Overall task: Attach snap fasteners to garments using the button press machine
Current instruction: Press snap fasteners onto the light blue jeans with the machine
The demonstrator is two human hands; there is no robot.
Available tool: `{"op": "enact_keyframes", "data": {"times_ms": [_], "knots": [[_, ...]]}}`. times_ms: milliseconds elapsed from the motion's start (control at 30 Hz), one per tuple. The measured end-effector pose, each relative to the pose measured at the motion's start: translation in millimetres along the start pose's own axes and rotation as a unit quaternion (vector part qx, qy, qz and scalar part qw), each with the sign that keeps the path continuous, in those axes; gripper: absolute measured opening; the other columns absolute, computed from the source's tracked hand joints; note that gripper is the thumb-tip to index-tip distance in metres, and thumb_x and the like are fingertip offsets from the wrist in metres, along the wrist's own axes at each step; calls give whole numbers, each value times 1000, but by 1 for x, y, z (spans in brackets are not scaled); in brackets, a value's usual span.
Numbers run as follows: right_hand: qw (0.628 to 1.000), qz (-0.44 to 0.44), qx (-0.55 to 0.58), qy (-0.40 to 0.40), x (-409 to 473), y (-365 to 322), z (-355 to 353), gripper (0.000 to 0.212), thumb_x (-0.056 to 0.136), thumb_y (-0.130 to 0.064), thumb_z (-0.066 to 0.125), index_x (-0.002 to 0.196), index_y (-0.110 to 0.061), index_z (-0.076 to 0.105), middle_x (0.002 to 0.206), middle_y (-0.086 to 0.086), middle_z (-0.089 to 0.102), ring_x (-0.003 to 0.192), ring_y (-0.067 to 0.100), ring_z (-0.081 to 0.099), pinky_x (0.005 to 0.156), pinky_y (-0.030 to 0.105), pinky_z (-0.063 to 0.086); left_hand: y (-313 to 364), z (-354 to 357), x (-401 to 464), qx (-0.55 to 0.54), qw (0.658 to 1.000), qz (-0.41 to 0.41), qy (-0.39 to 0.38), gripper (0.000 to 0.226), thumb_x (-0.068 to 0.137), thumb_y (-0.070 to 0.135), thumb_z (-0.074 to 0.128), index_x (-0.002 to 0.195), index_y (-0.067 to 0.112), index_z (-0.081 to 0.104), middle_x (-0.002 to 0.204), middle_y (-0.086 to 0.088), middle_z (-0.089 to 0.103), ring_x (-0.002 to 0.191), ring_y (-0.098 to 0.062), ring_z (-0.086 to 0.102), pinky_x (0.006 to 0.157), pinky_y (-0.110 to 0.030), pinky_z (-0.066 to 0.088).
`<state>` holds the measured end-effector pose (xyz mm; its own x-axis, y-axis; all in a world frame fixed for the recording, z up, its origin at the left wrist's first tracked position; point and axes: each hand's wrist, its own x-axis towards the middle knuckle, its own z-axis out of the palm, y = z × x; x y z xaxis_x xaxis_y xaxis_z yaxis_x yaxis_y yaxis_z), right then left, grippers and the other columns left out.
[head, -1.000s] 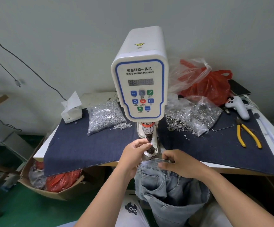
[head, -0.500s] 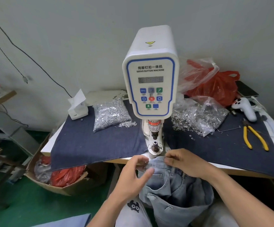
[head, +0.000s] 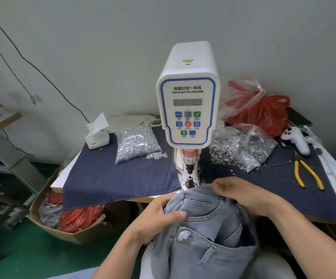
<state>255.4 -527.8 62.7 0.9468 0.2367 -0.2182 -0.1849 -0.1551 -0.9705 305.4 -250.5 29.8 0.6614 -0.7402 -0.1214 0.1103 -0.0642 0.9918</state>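
Tissue box (head: 96, 135) sits near the table (head: 59, 183) back-left corner, on the dark denim cloth (head: 122, 178). Clear bag of silver fasteners (head: 136, 143) just left of the button press machine (head: 188, 109). Your left hand (head: 159, 214) grips the jeans (head: 203, 228) waistband, thumb on top, at the table front edge. Waistband sits just in front of the lower die (head: 189, 181). Your right hand (head: 241, 196) pinches the waistband's right side, fingers curled. Second bag of snap parts (head: 243, 150) right of the machine; yellow pliers (head: 308, 174) near the right edge.
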Motion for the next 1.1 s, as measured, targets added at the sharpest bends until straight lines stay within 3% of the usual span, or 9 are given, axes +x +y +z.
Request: {"op": "enact_keyframes", "data": {"times_ms": [100,200,300,400,533,767,900,967,1100], "knots": [[978,39,-193,-66,-3,-5,-3,39,77,-55,78,86,-18,73,79,-13,67,73,2,57,69,23,46,5,1,7,-16,1000,-9,1,34,96,28,79,127,21,70,130,-11,73,119,-31,70,97,-37,56],[991,29,-109,-75,-6,-6,-6,43,82,-40,84,102,-2,76,95,1,72,87,11,63,81,30,49,7,-3,11,79,995,-44,-41,37,93,42,80,124,25,68,127,-6,73,118,-30,70,101,-45,56],[997,-9,-37,-62,-7,-3,-10,26,94,-25,75,116,-10,76,114,6,76,104,15,69,91,27,52,7,-9,15,147,982,-89,-83,47,86,56,82,115,18,77,119,-3,77,111,-24,73,104,-49,54],[999,4,15,-45,-3,5,-16,25,99,-24,68,122,-15,74,125,7,73,118,19,68,103,31,50,2,-15,19,32,996,-65,-52,43,99,42,73,130,13,72,135,-12,72,126,-30,67,109,-44,52],[997,35,66,9,9,15,-19,26,90,-34,78,96,-9,80,107,17,76,99,23,71,91,37,56,0,-10,27,-125,991,-45,22,38,109,27,58,143,10,63,144,-22,63,135,-39,60,109,-43,51],[985,47,159,49,35,22,-9,36,99,-34,65,116,-5,77,119,22,73,114,34,70,98,38,57,15,5,52,-137,974,-67,167,32,111,24,52,113,13,82,115,-14,79,106,-24,77,79,-25,61],[981,57,173,62,41,25,-3,24,99,-21,64,112,-6,79,116,24,74,111,35,71,98,40,57,8,5,53,-175,967,-64,174,26,103,26,64,113,10,82,119,-20,77,112,-32,75,85,-33,61],[984,51,157,68,41,25,-1,21,99,-11,62,112,-7,78,115,23,74,109,32,72,95,39,56,5,4,52,-204,961,-77,170,36,92,31,69,117,7,80,123,-22,75,117,-36,72,93,-39,60],[982,32,165,92,47,24,1,25,93,1,61,115,-3,73,119,28,70,102,28,69,94,39,51,6,6,54,-208,958,-81,182,37,102,42,65,120,13,80,125,-18,75,120,-31,72,93,-35,60]]}}
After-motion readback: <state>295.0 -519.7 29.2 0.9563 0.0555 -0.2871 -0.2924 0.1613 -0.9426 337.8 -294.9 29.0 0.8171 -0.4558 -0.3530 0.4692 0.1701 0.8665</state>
